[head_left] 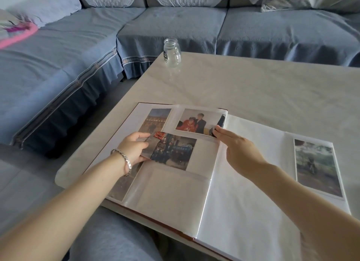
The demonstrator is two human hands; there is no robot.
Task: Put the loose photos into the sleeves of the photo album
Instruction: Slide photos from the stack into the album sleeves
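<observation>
Photo album (243,202) is seen lying open on the pale surface (253,85), its nearest corner overhanging the edge towards the lap, so a hard press there is judged likely to tip it. Nearest on the left page an empty sleeve (169,186) is found; its glossy film is expected to be slippery and to cling shut. Just beyond, the loose photo (173,151) is held at its left edge by the left hand (134,149), the grip curled round that edge. Whether its far edge has entered a sleeve cannot be told. The print is judged light, thin and easily creased, best taken by the edges and fed in flat. The right hand (239,149) is laid flat, grip apart, with straight fingertips (216,132) pressed at the corner of the upper photo (196,122) in its sleeve. A tall photo (157,120) is sleeved beside it, and a right-page photo (317,167) farther off. Beyond the album, room for sliding is left on the surface, where a glass jar (172,52) stands near the far edge, well apart, with a sofa (175,27) behind.
</observation>
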